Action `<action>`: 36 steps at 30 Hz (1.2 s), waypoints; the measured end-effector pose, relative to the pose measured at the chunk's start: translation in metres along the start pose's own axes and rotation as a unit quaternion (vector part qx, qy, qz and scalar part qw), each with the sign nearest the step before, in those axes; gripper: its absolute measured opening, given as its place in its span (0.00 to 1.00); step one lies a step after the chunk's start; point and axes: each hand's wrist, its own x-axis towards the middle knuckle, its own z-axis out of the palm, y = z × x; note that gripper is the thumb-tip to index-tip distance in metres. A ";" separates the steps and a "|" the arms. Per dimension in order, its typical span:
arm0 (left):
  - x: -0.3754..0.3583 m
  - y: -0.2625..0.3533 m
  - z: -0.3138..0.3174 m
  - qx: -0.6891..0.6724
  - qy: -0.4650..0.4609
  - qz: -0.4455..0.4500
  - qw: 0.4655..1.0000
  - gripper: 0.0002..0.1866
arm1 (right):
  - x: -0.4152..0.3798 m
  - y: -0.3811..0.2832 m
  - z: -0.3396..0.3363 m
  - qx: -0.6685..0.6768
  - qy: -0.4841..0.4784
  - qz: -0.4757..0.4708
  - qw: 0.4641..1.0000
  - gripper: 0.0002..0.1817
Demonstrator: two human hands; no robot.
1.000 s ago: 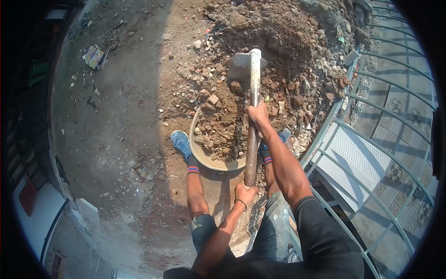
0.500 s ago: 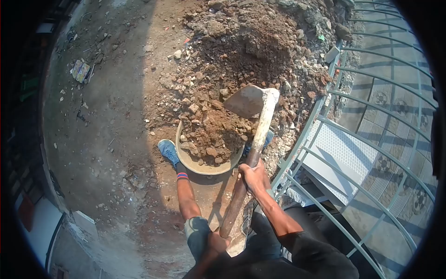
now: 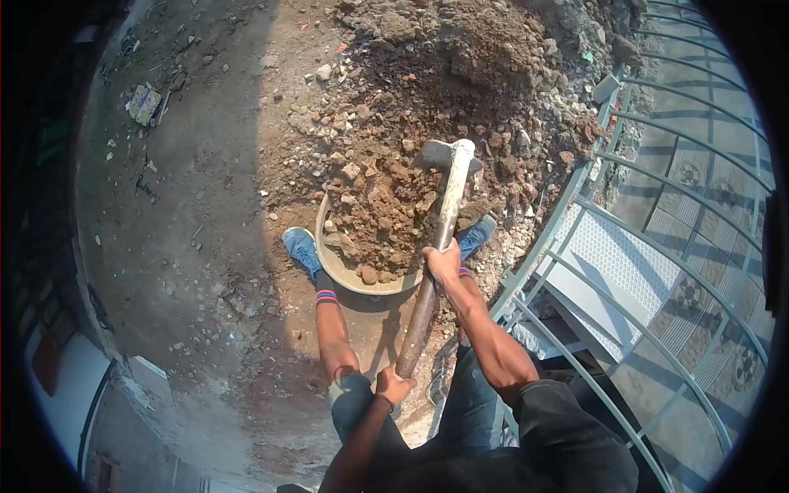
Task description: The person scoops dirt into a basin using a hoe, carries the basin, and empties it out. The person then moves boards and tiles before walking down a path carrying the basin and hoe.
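Both of my hands grip a long-handled hoe [image 3: 450, 194]. My left hand [image 3: 394, 384] is closed round the lower end of its wooden handle, close to my body. Higher up the shaft, my right hand [image 3: 444, 263] is wrapped round it near the basin's rim. The metal hoe blade [image 3: 433, 154] is turned partly edge-on, over the far side of the soil. Below the hoe, a pale round basin [image 3: 345, 281] stands between my feet, heaped with brown soil and stones [image 3: 382, 214]. The soil hides much of its far rim.
Beyond the basin rises a large mound of earth and rubble [image 3: 493, 57]. A green metal railing [image 3: 567, 193] runs along the right, with white perforated panels [image 3: 616, 267] behind it. My blue shoes [image 3: 302, 249] flank the basin. A crumpled wrapper [image 3: 145, 105] lies on the left ground.
The hoe blade has shifted slightly up and left and turned more edge-on. Both hands have moved up in the view with the handle, and the soil heap in the basin looks rearranged.
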 end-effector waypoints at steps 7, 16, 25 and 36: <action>-0.156 -0.008 -0.065 0.111 0.129 0.108 0.979 0.22 | -0.154 -0.016 0.008 0.183 -0.053 0.049 0.981 0.17; -0.128 0.141 -0.179 0.014 0.267 0.138 0.954 0.12 | -0.094 -0.193 0.058 0.135 -0.270 -0.122 0.946 0.23; -0.142 0.296 -0.383 0.084 0.193 0.067 0.975 0.05 | -0.107 0.017 -0.047 -0.317 -0.204 -0.173 0.910 0.31; -0.157 0.388 -0.416 -0.041 0.402 0.313 0.860 0.26 | -0.207 0.123 -0.124 -0.033 0.035 -0.063 0.997 0.17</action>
